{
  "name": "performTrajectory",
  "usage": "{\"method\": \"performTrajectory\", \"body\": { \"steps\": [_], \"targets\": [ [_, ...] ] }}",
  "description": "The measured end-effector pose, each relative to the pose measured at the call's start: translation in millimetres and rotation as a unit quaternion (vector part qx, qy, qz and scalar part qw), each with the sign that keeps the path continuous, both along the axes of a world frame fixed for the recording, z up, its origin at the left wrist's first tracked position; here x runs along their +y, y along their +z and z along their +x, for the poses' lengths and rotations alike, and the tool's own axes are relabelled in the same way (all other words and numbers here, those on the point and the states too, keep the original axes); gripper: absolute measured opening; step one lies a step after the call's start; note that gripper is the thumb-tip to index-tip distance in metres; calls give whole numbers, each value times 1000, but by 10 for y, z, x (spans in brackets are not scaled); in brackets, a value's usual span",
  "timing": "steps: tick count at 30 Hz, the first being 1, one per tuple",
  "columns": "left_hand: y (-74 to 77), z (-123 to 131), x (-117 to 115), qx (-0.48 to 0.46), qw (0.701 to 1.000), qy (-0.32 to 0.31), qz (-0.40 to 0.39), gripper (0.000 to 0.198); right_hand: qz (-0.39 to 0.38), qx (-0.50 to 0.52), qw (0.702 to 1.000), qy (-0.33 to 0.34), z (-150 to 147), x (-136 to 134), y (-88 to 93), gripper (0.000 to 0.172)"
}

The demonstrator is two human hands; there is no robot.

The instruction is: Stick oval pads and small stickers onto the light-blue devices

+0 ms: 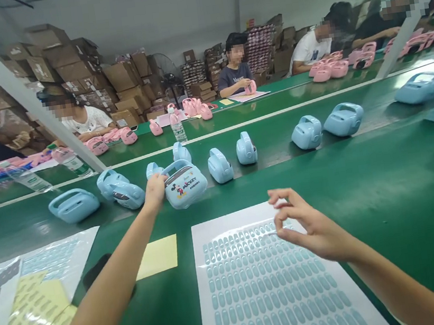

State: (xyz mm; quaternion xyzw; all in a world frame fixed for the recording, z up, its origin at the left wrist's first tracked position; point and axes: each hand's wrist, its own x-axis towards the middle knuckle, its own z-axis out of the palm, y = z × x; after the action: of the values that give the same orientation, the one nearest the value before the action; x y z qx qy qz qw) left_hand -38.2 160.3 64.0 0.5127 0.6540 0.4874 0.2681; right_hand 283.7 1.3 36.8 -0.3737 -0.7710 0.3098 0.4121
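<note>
My left hand (155, 191) grips the left end of a light blue handled case (186, 186) with a Mickey print on its front. The case is held up, its handle on top, near the belt in front of me. Over the far right part of a white sheet of pale blue oval stickers (273, 288), my right hand (309, 225) is closed in a pinch. Something thin and pale may be at the thumb tip; I cannot make it out. Several more light blue cases (220, 166) stand in a row beyond the sheet.
A yellow paper (157, 256) and a dark object (99, 268) lie by my left forearm, with yellow sticker sheets (38, 319) further left. Water bottles (177, 126) stand along the divider. Across it, several people handle pink cases (330, 68). Stacked cartons (122, 79) line the back.
</note>
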Motion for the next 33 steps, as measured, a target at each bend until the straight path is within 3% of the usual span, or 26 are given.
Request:
{"method": "performTrajectory", "body": {
  "steps": [4, 7, 11, 16, 19, 23, 25, 29, 31, 33],
  "targets": [
    [224, 52, -380, -80, 987, -50, -130, 10, 156, -62, 984, 65, -436, 246, 421, 8],
    [397, 112, -588, -124, 973, -70, -180, 7, 162, -95, 975, 115, -741, 361, 639, 6],
    [572, 117, -761, -165, 965, -67, -195, 11, 142, -95, 976, 137, -919, 389, 752, 5],
    [625, 75, -841, -206, 951, -80, -216, 11, 161, -85, 975, 129, -965, 342, 795, 7],
    [590, 44, -830, -225, 943, -94, -226, 11, 235, -93, 964, 87, -1043, 325, 757, 7],
    [516, 25, -829, -249, 934, -111, -232, 12, 379, -94, 918, -68, -1204, 301, 571, 12],
    [486, 17, -853, -264, 929, -115, -232, 15, 415, -91, 899, -103, -1274, 252, 444, 11],
    [469, -92, -927, -303, 929, -83, -194, 19, 448, -49, 892, -21, -1364, 56, 218, 10],
    [483, -223, -970, -324, 933, -48, -145, 21, 388, -5, 920, 43, -1416, -22, 129, 8],
    [500, -390, -1022, -341, 936, -9, -82, 26, 269, -11, 958, 103, -1518, -33, 47, 6]
  ]
}}
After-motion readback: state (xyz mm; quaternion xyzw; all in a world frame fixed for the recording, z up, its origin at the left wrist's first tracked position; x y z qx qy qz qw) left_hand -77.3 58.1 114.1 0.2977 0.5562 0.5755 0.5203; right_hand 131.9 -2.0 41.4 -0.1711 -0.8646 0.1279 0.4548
